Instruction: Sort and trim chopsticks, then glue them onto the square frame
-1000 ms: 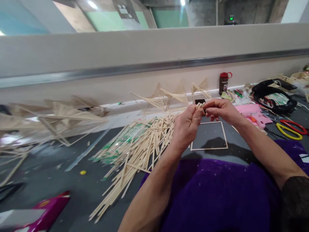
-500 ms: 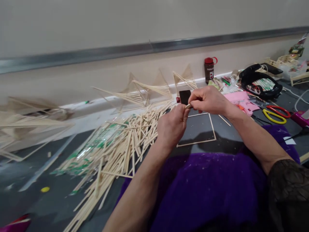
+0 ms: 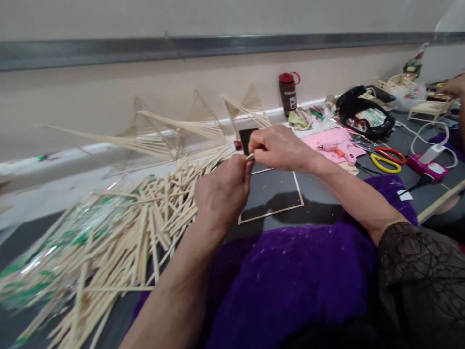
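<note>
Worktop [image 3: 316,206] w/ lg stick pile [image 3: 143,228] on L; stick frame [image 3: 271,214] flat, partly behind L hand [image 3: 223,191]. R hand [image 3: 281,148], looser 1 s ago, now curls in close: both grips pinch a stick end [image 3: 249,157] betw. them, so prob. held steadier.

The left grip [image 3: 222,191] partly hides the stick [image 3: 250,157].

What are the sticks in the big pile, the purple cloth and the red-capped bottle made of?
Piled sticks: probably plain wood, pale and matt. Purple cloth: fabric, maybe velvety; it drapes softly with little shine. Bottle: likely smooth plastic, going by its red looped cap.
</note>
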